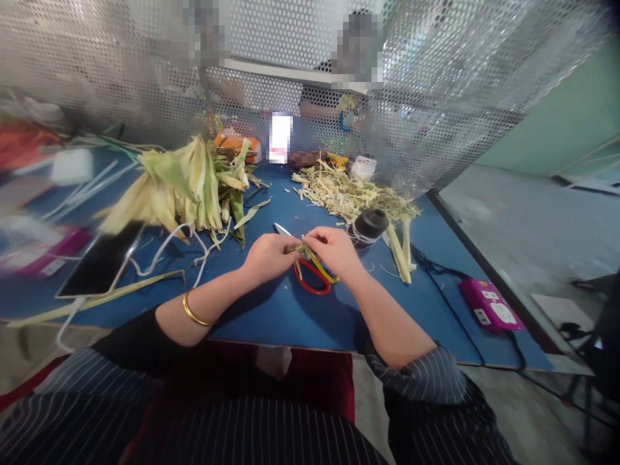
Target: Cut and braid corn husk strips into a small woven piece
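Observation:
My left hand is closed in a pinch on a small strip of dried corn husk. My right hand grips the other end of that strip with its fingertips, so the piece sits between both hands above the table. Just beneath them lie scissors with a red and a yellow handle, their blades pointing away to the left and partly hidden by my hands. Beside my right hand stands a black spool of thread, slightly tilted in view.
A bundle of corn husks lies at the back left, shredded husk at the back right. A phone with a white cable is on the left. A purple power strip sits at right. Perforated sheeting hangs behind the blue table.

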A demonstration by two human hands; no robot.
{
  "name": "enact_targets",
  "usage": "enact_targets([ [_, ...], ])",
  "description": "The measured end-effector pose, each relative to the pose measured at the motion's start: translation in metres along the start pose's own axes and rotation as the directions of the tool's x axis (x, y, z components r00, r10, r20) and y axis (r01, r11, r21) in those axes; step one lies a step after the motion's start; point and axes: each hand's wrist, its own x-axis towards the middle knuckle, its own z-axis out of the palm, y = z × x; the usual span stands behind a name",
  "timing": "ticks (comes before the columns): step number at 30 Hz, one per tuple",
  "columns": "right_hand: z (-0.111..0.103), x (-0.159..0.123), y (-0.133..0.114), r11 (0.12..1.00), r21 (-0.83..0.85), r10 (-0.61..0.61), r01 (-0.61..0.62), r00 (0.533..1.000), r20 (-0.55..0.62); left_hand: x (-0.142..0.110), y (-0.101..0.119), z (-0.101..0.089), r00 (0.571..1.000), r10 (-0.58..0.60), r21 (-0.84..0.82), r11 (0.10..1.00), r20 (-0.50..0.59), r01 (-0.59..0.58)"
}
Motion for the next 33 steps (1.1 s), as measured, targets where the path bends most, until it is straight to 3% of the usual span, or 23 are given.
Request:
enact_targets([
  [4,-0.001,0.001,0.0,0.995,-0.089,-0.051,0.045,0.997,-0.064,0.001,-0.001,0.001,0.999,-0.02,-0.075,0.997,0.049,0.024],
  [8,0.001,-0.001,-0.005,0.978,-0.119,-0.195,0.174,0.96,-0.2,0.004,-0.003,0.0,0.972,-0.018,-0.293,0.952,0.234,0.088],
  [12,0.008,-0.002,-0.006,0.947,-0.183,-0.298,0.264,0.935,-0.193,0.005,-0.002,-0.004,0.923,0.015,-0.439,0.883,0.384,0.169],
  [15,0.011,-0.002,-0.003,0.947,-0.213,-0.284,0.242,0.939,-0.195,0.003,0.003,-0.007,0.904,-0.055,-0.453,0.852,0.424,0.264],
  [19,0.011,-0.002,-0.003,0.952,-0.153,-0.29,0.265,0.94,-0.179,0.001,0.009,-0.005,0.907,-0.173,-0.425,0.838,0.385,0.34],
  [23,0.012,-0.005,-0.008,0.94,-0.094,-0.338,0.327,0.93,-0.142,-0.001,0.01,0.002,0.894,-0.213,-0.38,0.848,0.395,0.37],
  [27,0.011,-0.004,-0.008,0.949,-0.045,-0.314,0.311,0.938,-0.148,-0.001,0.009,0.003,0.887,-0.234,-0.378,0.839,0.398,0.391],
  [31,0.005,0.003,0.0,0.98,0.014,-0.189,0.198,0.952,-0.241,0.002,0.008,-0.002,0.907,-0.288,-0.49,0.769,0.308,0.41],
  [33,0.002,0.006,0.003,0.992,0.085,-0.077,0.092,0.984,-0.161,0.003,0.008,-0.005,0.906,-0.321,-0.525,0.739,0.275,0.421],
])
